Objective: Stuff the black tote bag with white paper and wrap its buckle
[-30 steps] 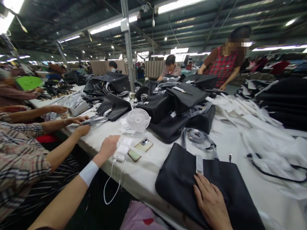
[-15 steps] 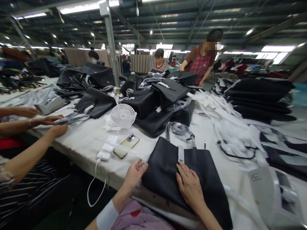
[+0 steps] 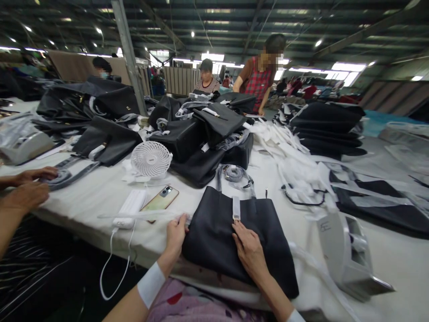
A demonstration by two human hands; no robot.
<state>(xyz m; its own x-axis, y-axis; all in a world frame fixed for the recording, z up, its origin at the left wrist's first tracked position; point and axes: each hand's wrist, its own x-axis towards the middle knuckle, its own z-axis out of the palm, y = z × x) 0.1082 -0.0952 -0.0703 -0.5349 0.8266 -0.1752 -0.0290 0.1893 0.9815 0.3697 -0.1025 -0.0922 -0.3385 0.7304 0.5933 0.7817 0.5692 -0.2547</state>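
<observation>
A black bag (image 3: 217, 232) lies flat on the white-covered table in front of me, its handles pointing away. A white wrapped strap tab (image 3: 236, 208) runs down from its top edge. My right hand (image 3: 250, 246) rests on the bag's front, fingertips at the metal end of that tab. At the bag's left edge, my left hand (image 3: 177, 230) has its fingers pressed together at the end of a translucent strip (image 3: 144, 215). A coiled wrapped strap (image 3: 233, 173) lies just beyond the bag's top edge.
Behind are a white fan (image 3: 151, 159), a phone (image 3: 165, 199), a power bank (image 3: 130, 208) and piled black bags (image 3: 181, 138). A tape dispenser (image 3: 348, 255) stands at right, near white strips (image 3: 288, 156). A co-worker's hands (image 3: 31, 188) are at far left.
The view has turned to the right. My left hand has closed its fingers at the strip's end by the bag. The co-worker's hands at left now meet over a coiled strap.
</observation>
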